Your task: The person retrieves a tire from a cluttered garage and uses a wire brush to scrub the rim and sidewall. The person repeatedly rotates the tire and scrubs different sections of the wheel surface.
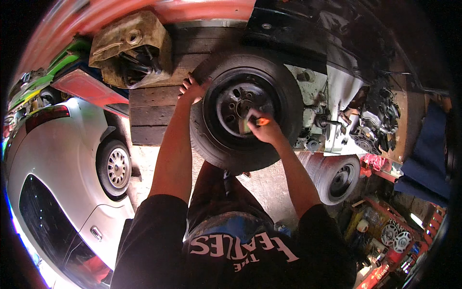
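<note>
A black tyre (288,103) on a dark steel wheel rim (222,103) lies flat at the front of a wooden bench, its near side jutting past the edge. My left hand (194,90) rests against the tyre's left side, fingers spread. Over the middle of the rim, my right hand (263,127) is closed around a small tool with an orange handle (263,122). The tool's working end points down at the rim near the centre hole; blur and my fingers hide its exact kind.
On the plank bench (153,98) stands a cut-open, dirty container (108,45) of tools. Greasy metal parts (378,118) lie to the right. Another wheel (340,180) sits below the bench. A silver car (72,144) is close on my left. Shelves with clutter (385,236) stand lower right.
</note>
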A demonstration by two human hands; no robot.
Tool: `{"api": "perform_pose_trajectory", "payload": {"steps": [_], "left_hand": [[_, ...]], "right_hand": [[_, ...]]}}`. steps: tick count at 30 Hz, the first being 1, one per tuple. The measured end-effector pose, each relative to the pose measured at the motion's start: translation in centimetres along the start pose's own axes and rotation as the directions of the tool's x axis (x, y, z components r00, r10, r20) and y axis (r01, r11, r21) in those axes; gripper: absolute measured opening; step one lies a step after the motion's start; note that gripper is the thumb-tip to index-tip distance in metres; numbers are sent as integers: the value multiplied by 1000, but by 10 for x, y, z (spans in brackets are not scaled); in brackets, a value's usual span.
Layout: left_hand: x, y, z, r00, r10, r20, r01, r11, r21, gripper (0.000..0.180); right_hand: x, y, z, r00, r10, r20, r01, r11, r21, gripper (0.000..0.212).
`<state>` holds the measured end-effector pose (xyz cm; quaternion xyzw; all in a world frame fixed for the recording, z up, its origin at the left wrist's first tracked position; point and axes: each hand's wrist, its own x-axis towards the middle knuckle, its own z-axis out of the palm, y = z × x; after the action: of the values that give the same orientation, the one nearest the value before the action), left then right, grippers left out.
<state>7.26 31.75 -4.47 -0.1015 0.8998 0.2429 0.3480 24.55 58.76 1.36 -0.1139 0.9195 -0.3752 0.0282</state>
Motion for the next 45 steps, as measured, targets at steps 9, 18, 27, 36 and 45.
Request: {"api": "perform_pose_trajectory", "payload": {"steps": [9, 18, 27, 36, 45], "left_hand": [[-11, 15, 1, 1000, 11, 13, -9, 995, -95, 111], [7, 12, 12, 1000, 14, 6, -13, 996, -92, 116], [-6, 0, -2, 999, -26, -29, 25, 999, -44, 118], [48, -38, 20, 999, 7, -43, -3, 997, 80, 116], [-2, 4, 2, 1000, -21, -11, 20, 998, -64, 117]], "right_hand": [[-21, -20, 5, 985, 91, 147, -88, 996, -25, 27], [-27, 16, 0, 865, 247, -436, -291, 956, -35, 51], [-37, 16, -6, 859, 359, -365, -320, 933, 165, 34], [-37, 2, -5, 833, 451, -321, -364, 883, 297, 35], [-60, -5, 3, 814, 381, -438, -319, 924, 211, 37]]}}
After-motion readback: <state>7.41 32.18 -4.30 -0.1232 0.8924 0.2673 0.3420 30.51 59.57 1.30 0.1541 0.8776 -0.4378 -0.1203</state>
